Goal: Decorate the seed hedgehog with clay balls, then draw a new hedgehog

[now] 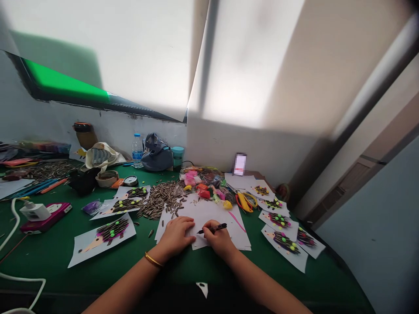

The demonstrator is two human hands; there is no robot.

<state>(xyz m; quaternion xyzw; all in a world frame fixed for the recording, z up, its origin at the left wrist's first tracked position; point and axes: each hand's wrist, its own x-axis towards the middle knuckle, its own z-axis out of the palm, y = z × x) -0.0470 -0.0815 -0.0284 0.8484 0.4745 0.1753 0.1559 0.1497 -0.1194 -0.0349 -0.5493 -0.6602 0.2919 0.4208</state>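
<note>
Fingers curled, the right hand [220, 241] grips a black marker [214, 228] on white paper sheets [212, 213] at lower centre; the left hand [175, 237] lies flat and relaxed on them. A green tabletop [49, 257] holds sunflower seeds [160, 200] and hedgehog pictures [101, 240] below a white wall [245, 148].

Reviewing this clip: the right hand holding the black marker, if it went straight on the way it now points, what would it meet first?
Past the white paper sheets under the right hand, most likely the heap of striped sunflower seeds, though depth is hard to judge from this view.
</note>
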